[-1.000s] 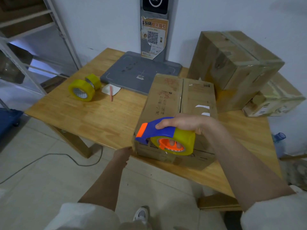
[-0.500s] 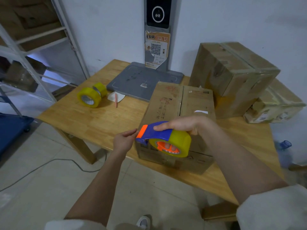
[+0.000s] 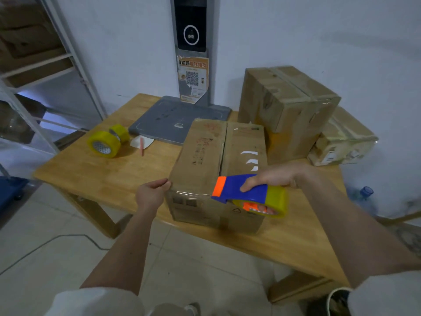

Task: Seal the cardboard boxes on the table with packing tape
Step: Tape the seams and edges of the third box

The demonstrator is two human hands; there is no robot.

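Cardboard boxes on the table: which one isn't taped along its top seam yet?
The flat box nearest the person, between both hands; its centre seam is bare. The tall box and the small box behind it already carry shiny tape.

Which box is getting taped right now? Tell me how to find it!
Look at the wooden table. Three cardboard boxes sit on it; pick the front box, nearest the table's edge. Unlike the two wrapped boxes behind, its top seam is bare, and the right hand holds a blue tape dispenser over it.
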